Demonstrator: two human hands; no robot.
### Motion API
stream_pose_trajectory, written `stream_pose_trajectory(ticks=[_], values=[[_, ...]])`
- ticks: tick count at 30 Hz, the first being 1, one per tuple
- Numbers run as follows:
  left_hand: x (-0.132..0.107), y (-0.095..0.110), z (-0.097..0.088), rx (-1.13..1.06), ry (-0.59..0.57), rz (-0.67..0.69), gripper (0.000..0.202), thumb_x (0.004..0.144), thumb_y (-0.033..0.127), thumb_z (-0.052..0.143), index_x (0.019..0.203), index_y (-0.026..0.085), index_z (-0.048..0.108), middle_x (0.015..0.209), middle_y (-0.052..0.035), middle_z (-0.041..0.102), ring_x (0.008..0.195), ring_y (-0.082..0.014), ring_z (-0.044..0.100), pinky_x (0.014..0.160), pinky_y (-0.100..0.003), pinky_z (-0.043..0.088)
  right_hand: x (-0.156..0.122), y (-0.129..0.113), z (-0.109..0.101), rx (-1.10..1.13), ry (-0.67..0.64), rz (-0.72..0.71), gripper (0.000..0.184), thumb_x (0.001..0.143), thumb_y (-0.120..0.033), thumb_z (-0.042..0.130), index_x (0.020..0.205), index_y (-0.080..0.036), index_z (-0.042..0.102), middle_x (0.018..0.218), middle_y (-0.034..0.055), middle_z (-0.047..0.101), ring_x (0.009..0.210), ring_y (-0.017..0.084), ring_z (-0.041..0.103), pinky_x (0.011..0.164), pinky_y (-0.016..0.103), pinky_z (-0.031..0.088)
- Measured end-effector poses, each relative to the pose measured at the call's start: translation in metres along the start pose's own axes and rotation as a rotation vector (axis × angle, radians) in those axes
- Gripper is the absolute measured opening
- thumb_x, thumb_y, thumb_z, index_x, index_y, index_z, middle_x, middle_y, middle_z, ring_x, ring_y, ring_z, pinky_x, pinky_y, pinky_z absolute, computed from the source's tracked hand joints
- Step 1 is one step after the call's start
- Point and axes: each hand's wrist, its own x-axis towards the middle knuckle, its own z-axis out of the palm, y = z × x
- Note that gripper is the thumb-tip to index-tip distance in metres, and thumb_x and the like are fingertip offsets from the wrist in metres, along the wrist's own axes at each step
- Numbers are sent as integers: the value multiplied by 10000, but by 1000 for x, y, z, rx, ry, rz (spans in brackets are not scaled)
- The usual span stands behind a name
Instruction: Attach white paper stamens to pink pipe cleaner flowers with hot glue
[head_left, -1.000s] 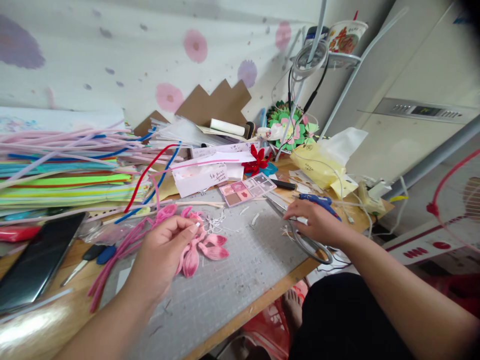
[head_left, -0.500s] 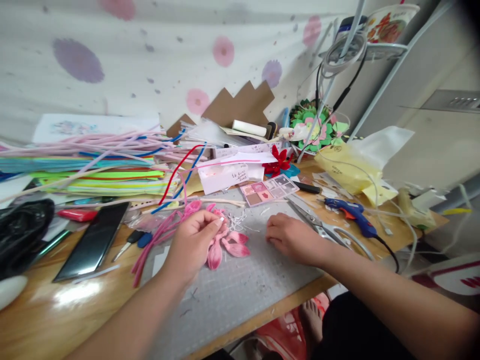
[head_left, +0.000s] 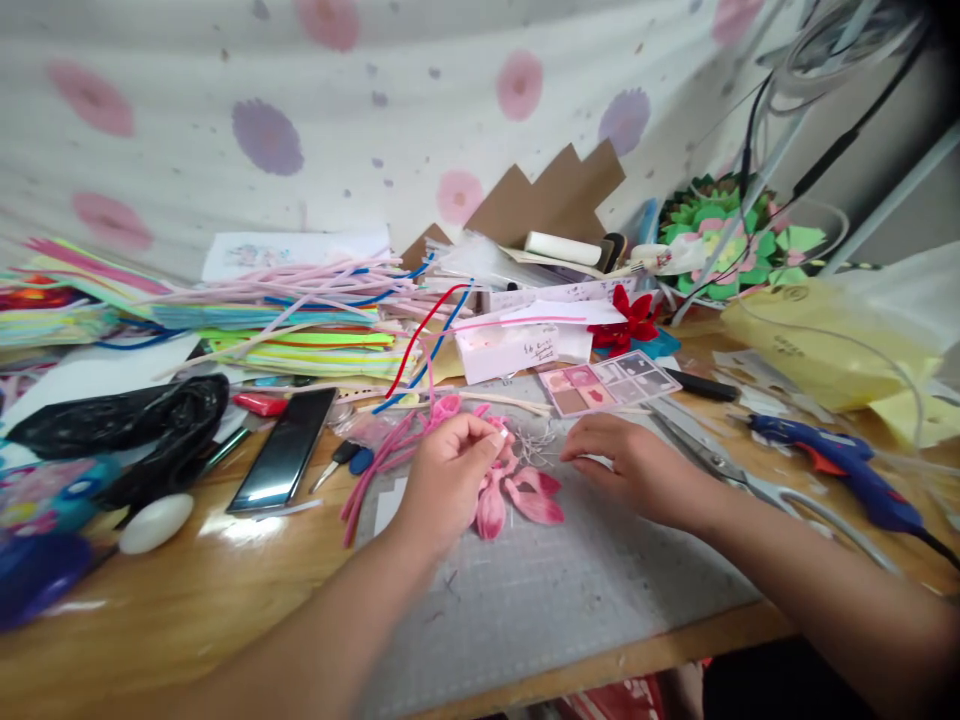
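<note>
My left hand [head_left: 459, 470] is closed in a pinch above a grey cutting mat [head_left: 525, 620]. A small white spot shows at its fingertips; what they hold is mostly hidden. Around and below these fingers lie fuzzy pink petals [head_left: 534, 498] with darker tips. Pink pipe cleaner stems [head_left: 375, 470] run out to the left, partly behind the hand. My right hand [head_left: 637, 470] hovers low over the mat, fingers loosely bent, with a gap between thumb and fingers. Thin white wire bits [head_left: 536, 438] lie in a tangle between the two hands.
Large scissors [head_left: 720, 465] and a blue glue gun [head_left: 840, 460] lie to the right. Behind the hands are a colour palette [head_left: 609, 383] and a red flower [head_left: 626, 318]. On the left are a phone [head_left: 283, 452], a key [head_left: 336, 465] and pipe cleaner bundles [head_left: 315, 350].
The view has turned left, so everything sits further right in the picture. My right hand's fingers have loosened a little. My left hand keeps its pinch by the petals.
</note>
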Motion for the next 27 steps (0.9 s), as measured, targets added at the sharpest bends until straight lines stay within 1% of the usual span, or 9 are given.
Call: stream_pose_trajectory(ticks=[3,5,10,13,16,19,24,25,27], values=[[-1,2,2,-75,-7,-35,99,782,229,629,717,159,603,768,-37,693,702,-141,637,664,-266,496,2,-20,3,73,-62,-35,172,888,-133,505,891,-181,670,864,56,642,824,177,563,749,296,449],[-2,3,3,-90,1,-36,97,776,215,630,707,156,598,739,-27,688,671,-126,628,644,-250,499,4,-35,9,41,-140,-75,177,886,-121,508,888,-188,672,867,51,628,817,175,545,733,283,437],[-2,4,4,-91,-3,-32,102,770,207,628,693,154,587,687,-7,670,643,-113,618,616,-233,504,3,-55,31,-329,-239,-138,236,901,-157,491,1086,-200,629,914,78,607,808,224,494,723,354,408],[-2,3,3,-105,-10,-27,91,766,206,626,703,154,585,691,-3,667,631,-111,613,614,-239,500,-3,-57,34,-432,-269,-218,261,929,-200,463,1148,-182,603,996,99,603,845,242,490,754,390,393],[-2,3,4,-99,-9,-12,80,764,210,627,715,156,595,704,-6,675,635,-120,621,606,-245,494,-18,-57,25,-360,-330,-251,277,935,-202,456,1172,-194,598,996,90,600,871,242,491,783,401,386],[-3,3,4,-83,-8,4,81,764,211,628,709,157,603,734,-16,691,637,-123,625,602,-251,492,-42,-62,8,-215,-394,-195,259,922,-181,463,1129,-208,617,917,71,600,844,226,496,760,372,402],[-2,1,5,-97,-21,13,86,743,210,655,702,155,603,731,-30,697,674,-143,637,632,-270,493,-77,-79,-19,-5,-475,-37,181,849,-109,510,762,-206,635,858,50,604,829,201,524,723,333,443],[-2,0,6,-103,-24,7,89,740,213,658,702,156,603,731,-32,699,677,-145,640,641,-275,494,-79,-81,-20,21,-462,-24,193,842,-95,504,757,-205,637,863,49,611,830,198,535,721,332,454],[-2,-1,6,-107,-28,-2,95,739,223,661,705,155,603,733,-35,704,674,-147,643,654,-283,497,-79,-81,-16,36,-388,-33,230,865,-89,472,913,-201,667,974,65,643,912,205,561,795,350,479]])
